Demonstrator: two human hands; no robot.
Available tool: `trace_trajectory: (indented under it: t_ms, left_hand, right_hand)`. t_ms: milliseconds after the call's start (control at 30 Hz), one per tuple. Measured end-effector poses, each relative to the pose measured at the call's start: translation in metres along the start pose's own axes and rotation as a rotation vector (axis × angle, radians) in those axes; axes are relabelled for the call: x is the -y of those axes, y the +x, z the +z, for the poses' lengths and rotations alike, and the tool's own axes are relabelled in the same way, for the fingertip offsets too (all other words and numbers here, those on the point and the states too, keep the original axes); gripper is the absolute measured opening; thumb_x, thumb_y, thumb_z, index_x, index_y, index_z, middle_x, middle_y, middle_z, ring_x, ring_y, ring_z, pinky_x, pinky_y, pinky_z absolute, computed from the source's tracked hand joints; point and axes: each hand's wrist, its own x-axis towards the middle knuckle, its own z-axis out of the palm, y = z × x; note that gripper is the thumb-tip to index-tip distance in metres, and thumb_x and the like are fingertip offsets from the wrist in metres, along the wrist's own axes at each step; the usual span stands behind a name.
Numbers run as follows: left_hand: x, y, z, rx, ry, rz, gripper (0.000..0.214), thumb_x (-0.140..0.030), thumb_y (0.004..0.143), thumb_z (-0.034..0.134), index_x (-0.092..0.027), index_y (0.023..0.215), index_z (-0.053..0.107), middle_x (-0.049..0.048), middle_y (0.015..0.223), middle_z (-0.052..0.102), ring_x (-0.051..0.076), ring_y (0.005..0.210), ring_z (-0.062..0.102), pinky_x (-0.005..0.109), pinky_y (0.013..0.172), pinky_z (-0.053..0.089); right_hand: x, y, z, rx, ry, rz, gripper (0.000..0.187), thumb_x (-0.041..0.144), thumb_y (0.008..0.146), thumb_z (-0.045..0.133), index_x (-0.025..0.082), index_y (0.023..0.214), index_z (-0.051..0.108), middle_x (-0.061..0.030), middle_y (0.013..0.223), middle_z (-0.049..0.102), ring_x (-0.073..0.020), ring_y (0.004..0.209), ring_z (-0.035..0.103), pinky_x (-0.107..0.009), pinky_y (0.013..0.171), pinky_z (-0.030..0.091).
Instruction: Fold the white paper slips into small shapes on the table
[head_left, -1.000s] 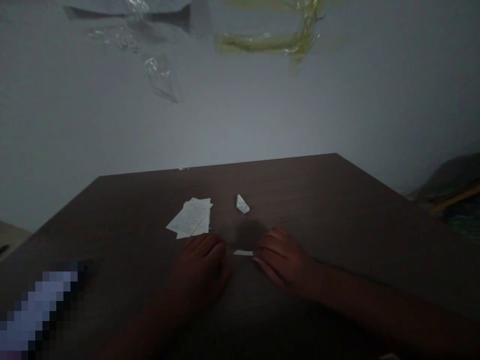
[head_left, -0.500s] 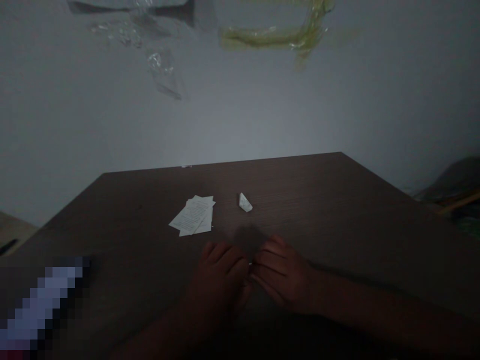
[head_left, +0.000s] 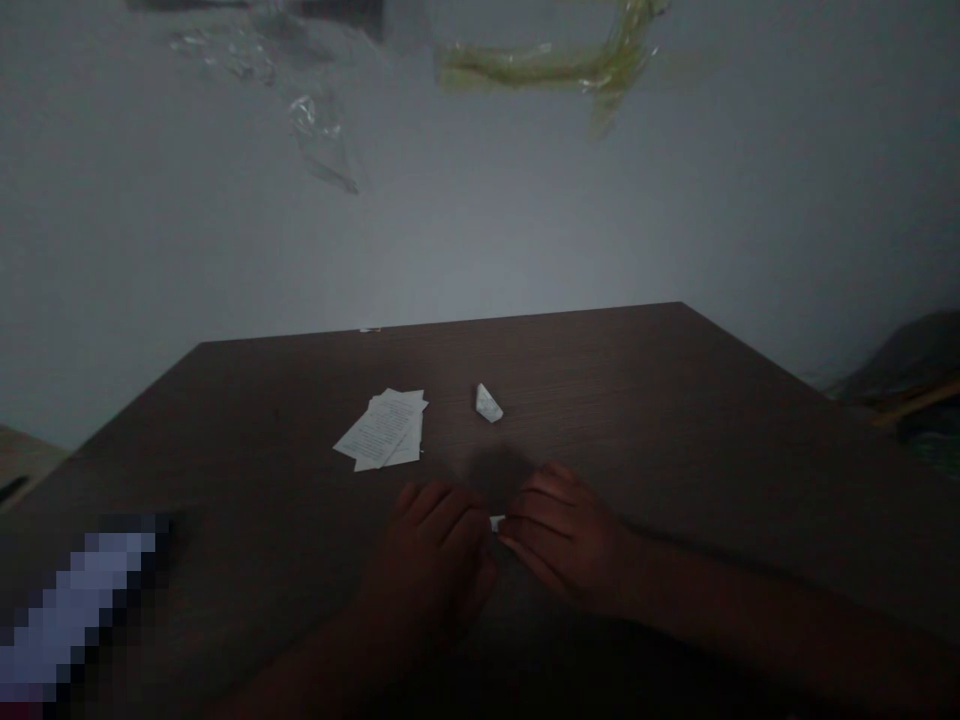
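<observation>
A stack of printed paper slips (head_left: 380,428) is being left on a dark wood-grain table (head_left: 600,400), with at least 2 slips lying out of line with each other. A folded paper scrap (head_left: 489,403) is being left just to the right of the stack, apart from it.

The left hand (head_left: 431,560) is being kept half curled on the table, with its fingertips (head_left: 457,515) being pointed to the right. The right hand (head_left: 562,535) is being kept half curled as well, with its fingers (head_left: 544,515) being pointed to the left. A small white paper strip (head_left: 496,523) is being held between the 2 hands, or is at least being touched at its right end by the right hand's fingers. Whether it is being gripped cannot be told, and the left fingertips are being seen only just beside it.

A dark shadow (head_left: 499,475) is being cast on the table above the hands. A pixelated object (head_left: 75,600) is being shown at the lower left. Translucent plastic film (head_left: 315,130) and yellow-green tape (head_left: 540,70) are being seen on the pale wall (head_left: 480,240) beyond the table, and a wooden stick (head_left: 919,402) is being seen at the far right.
</observation>
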Motion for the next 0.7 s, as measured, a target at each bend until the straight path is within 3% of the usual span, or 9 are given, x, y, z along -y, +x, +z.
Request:
trace_trajectory:
  t_ms: [233, 433, 567, 700]
  left_hand:
    - [-0.005, 0.001, 0.008, -0.012, -0.019, 0.013, 0.027, 0.0, 0.079, 0.067, -0.024, 0.092, 0.063, 0.0013, 0.089, 0.078, 0.025, 0.078, 0.071, 0.041, 0.07, 0.052]
    - [0.006, 0.001, 0.002, 0.059, 0.114, -0.058, 0.027, -0.002, 0.078, 0.069, -0.026, 0.09, 0.063, 0.0019, 0.087, 0.078, 0.028, 0.082, 0.073, 0.043, 0.074, 0.054]
    - [0.015, 0.003, -0.007, 0.051, 0.126, -0.083, 0.024, -0.004, 0.082, 0.067, -0.026, 0.087, 0.06, 0.0015, 0.085, 0.075, 0.027, 0.083, 0.074, 0.041, 0.077, 0.056]
    - [0.008, 0.005, -0.009, 0.0, 0.074, -0.055, 0.022, -0.003, 0.09, 0.062, -0.024, 0.09, 0.062, 0.003, 0.092, 0.076, 0.027, 0.086, 0.072, 0.041, 0.079, 0.056]
  right_hand:
    - [0.008, 0.001, 0.003, -0.006, 0.02, -0.02, 0.025, 0.012, 0.112, 0.062, 0.021, 0.093, 0.076, -0.0038, 0.084, 0.074, -0.0218, 0.078, 0.065, -0.042, 0.075, 0.052]
    - [0.001, -0.001, -0.001, -0.008, 0.03, 0.018, 0.017, 0.011, 0.112, 0.065, 0.021, 0.105, 0.077, -0.0053, 0.093, 0.08, -0.0231, 0.083, 0.07, -0.043, 0.077, 0.054]
    - [-0.009, -0.002, -0.003, -0.034, 0.041, 0.006, 0.014, 0.011, 0.114, 0.063, 0.016, 0.107, 0.074, -0.0059, 0.092, 0.078, -0.0217, 0.083, 0.067, -0.041, 0.077, 0.052]
    - [-0.011, -0.001, -0.002, -0.031, 0.026, -0.007, 0.018, 0.013, 0.117, 0.059, 0.015, 0.108, 0.074, -0.0058, 0.092, 0.078, -0.0217, 0.084, 0.067, -0.04, 0.078, 0.051]
